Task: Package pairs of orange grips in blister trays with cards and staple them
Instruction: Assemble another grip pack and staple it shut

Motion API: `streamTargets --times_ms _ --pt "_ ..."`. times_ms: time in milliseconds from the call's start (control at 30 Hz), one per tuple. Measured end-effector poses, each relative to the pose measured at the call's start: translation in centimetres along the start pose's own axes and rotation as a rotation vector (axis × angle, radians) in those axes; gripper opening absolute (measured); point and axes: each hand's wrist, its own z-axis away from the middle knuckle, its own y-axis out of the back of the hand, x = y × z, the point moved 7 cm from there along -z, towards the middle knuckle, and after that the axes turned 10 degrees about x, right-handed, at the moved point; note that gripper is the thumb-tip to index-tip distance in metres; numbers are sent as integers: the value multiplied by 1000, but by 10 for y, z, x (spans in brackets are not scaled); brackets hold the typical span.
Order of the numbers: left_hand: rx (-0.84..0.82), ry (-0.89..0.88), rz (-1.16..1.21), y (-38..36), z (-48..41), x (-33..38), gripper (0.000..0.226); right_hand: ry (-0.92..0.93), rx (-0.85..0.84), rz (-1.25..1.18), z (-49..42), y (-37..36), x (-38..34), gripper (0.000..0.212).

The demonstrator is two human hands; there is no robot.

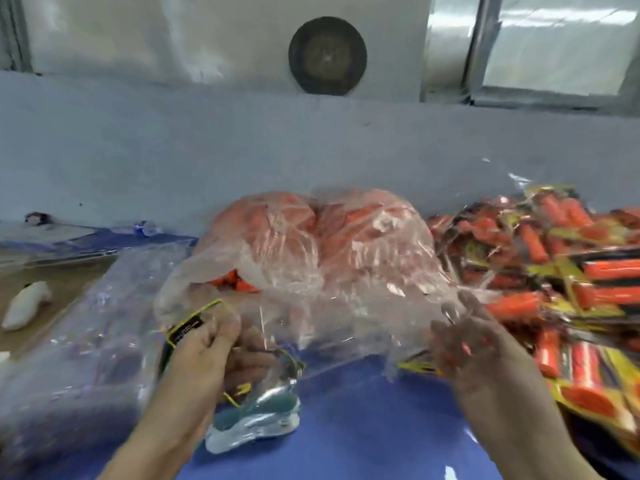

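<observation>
A big clear plastic bag (322, 247) full of loose orange grips lies in the middle of the blue table (363, 427). My left hand (207, 344) grips a black card with a yellow edge (188, 325) together with a clear blister tray (273, 355) at the bag's near left. My right hand (471, 344) is blurred and sits at the bag's near right edge, fingers curled on clear plastic film. A pile of finished packs (554, 271), orange grips on yellow-black cards, covers the right side. A teal and white stapler (256, 424) lies beneath my left hand.
A stack of clear blister trays in plastic (79, 341) lies at the left. A white object (27, 304) rests on the brown surface at far left. A small bottle (145, 227) lies by the blue wall behind.
</observation>
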Motion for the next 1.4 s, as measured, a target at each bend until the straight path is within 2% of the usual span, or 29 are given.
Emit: streamTargets --times_ms 133,167,233,300,367,400,433,467,533,600,667,733,800,867,967,1033,1133,1200,1300,1400 --pt "-148 196 -113 -48 23 -58 20 -55 261 55 12 85 23 35" --pt "-169 222 -145 -54 27 -71 19 -92 283 28 16 102 26 33" --pt "-178 258 -198 -65 36 -91 19 -159 186 -132 24 116 36 39" --pt "-177 284 -240 -74 40 -106 18 -84 157 -214 29 132 39 54" --pt "-183 316 -276 -83 44 -117 20 32 548 -59 42 173 36 37" --pt "-189 334 -295 -87 46 -122 22 79 644 18 50 182 35 36" --pt "-196 349 -318 -89 47 -127 23 118 658 90 54 184 32 40" --pt "-207 361 -341 -91 49 -131 24 167 642 153 55 180 31 47" --pt "-214 376 -384 -93 51 -137 23 471 520 456 58 160 21 62" --pt "-208 377 -398 -92 53 -140 18 788 197 862 60 110 19 46" --pt "-184 354 -380 -89 55 -139 4 989 -12 1266 53 76 38 29" --pt "-139 309 -357 -84 54 -136 15 1014 -157 1513 33 61 56 33" --pt "-112 166 -473 -76 48 -128 25 976 -203 1651 14 55 69 41" --pt "-96 -76 -682 -67 39 -106 29 959 -240 1747 3 53 81 41" --pt "3 -472 -904 -47 17 -59 21 972 -272 1803 -3 54 92 39" --pt "142 -599 -1071 -18 -5 -34 20 997 -332 1819 -4 53 98 37" --pt "345 -513 -1293 37 -39 -15 27 1006 -429 1795 -5 52 101 32" --pt "409 -419 -1315 61 -47 -11 28 1002 -469 1784 -8 50 102 29" --pt "391 -374 -1269 67 -47 -15 21 997 -512 1786 -15 43 105 27" --pt "290 -219 -1204 60 -55 -38 17 937 -575 1762 -21 35 108 30"
